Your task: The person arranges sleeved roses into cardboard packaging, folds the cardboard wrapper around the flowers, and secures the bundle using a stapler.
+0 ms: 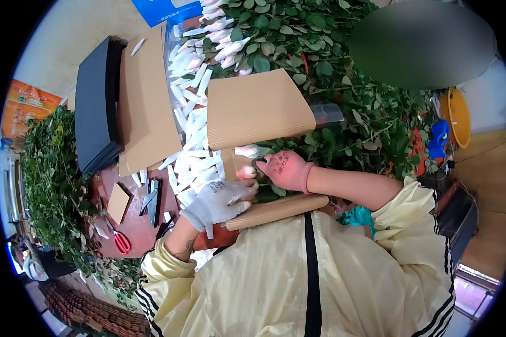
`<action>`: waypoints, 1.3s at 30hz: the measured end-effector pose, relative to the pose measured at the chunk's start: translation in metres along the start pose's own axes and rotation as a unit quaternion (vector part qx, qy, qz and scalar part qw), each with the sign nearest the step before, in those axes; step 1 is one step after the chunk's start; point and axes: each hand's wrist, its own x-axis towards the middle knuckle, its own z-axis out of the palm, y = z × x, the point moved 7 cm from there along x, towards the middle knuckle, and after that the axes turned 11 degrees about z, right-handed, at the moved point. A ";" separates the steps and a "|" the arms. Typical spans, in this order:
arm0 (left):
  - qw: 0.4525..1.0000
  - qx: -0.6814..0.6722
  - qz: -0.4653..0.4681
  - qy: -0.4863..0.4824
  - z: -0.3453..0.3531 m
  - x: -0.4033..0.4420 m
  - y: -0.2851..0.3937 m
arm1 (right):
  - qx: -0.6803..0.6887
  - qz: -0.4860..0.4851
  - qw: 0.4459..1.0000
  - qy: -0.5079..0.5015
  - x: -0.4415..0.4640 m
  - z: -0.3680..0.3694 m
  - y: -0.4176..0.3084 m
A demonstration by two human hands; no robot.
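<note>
My left hand [219, 200], in a pale grey glove, has its fingers bent in against a pink rose [246, 173] just above the fingertips. To the right of the bloom is my right hand [288, 171], in a pink glove with dark fingertips; its fingers are curled, and what lies in them is hidden. Both hands work over a sheet of brown corrugated cardboard [229, 163], whose folded near edge [281, 212] rests against my jacket. Another cardboard piece [258, 109] lies just beyond the hands. A white-sleeved rose [247, 150] sits between it and my right hand.
Many white flower sleeves [194, 126] spread over the table. Leafy rose stems [331, 73] pile up beyond and right. Left are flat cardboard sheets [146, 101], a black stack [99, 104], a stapler [150, 201] and red scissors [121, 241]. A yellow basin [460, 118] stands far right.
</note>
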 end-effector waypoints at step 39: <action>0.982 0.048 -0.066 0.169 -0.018 -0.008 -0.025 | -0.036 0.064 0.996 0.055 0.011 -0.016 -0.001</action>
